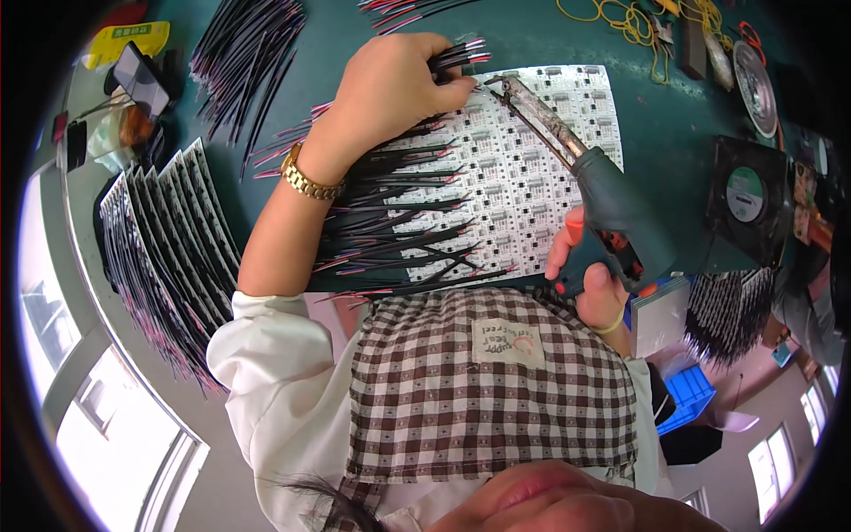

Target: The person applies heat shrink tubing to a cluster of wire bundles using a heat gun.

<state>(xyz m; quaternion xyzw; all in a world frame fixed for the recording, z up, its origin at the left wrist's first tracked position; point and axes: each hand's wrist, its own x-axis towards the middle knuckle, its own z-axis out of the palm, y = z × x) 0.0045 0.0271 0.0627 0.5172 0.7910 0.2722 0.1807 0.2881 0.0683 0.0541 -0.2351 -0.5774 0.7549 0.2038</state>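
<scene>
My left hand (399, 84), with a gold watch (308, 176) on its wrist, is closed around a bunch of thin black wires (459, 57) with stripped red and white ends pointing right. It hovers over the upper left of a white circuit board panel (554, 160) printed with many small repeated circuits. My right hand (594, 284) grips a dark green soldering gun (616, 199) by its handle. The gun's metal tip (501, 84) reaches the panel's upper edge, just right of the left fingers. Along the panel's left side, several rows of black wires (399, 208) lie across it.
Loose black wires (244, 62) are heaped at the far left. Stacked panels with wires (164, 257) stand on the left, and more wired panels (731, 306) on the right. At the right are a solder spool (745, 193) and a metal dish (755, 89); yellow cord (625, 22) lies far right.
</scene>
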